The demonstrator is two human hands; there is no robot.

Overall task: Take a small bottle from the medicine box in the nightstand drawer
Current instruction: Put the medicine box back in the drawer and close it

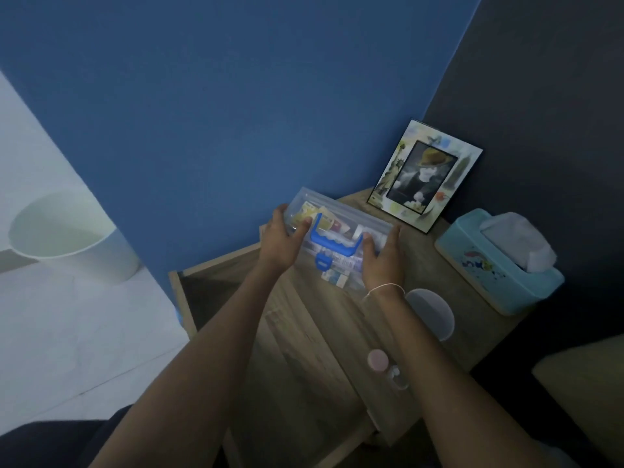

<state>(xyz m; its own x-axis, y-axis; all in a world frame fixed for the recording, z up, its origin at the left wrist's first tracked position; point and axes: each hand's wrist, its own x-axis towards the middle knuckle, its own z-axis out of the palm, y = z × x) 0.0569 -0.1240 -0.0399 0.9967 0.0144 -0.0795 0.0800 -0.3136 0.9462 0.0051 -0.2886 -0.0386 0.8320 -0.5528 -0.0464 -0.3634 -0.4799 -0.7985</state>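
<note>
A clear plastic medicine box [341, 211] with a blue handle [332, 241] and a blue latch rests on the wooden nightstand top [317, 319], near the blue wall. Packets and small boxes show through its lid. My left hand [282, 241] grips the box's left end. My right hand [381, 261] grips its right end, a thin white string around the wrist. The nightstand drawer [184, 292] stands open at the left, its inside dark. A small bottle with a pink cap [378, 361] lies on the nightstand beside my right forearm.
A picture frame [423, 175] leans at the back corner. A light blue tissue box [496, 265] sits at the right. A round translucent lid [434, 315] lies near my right wrist. A white bin [71, 234] stands on the floor at the left.
</note>
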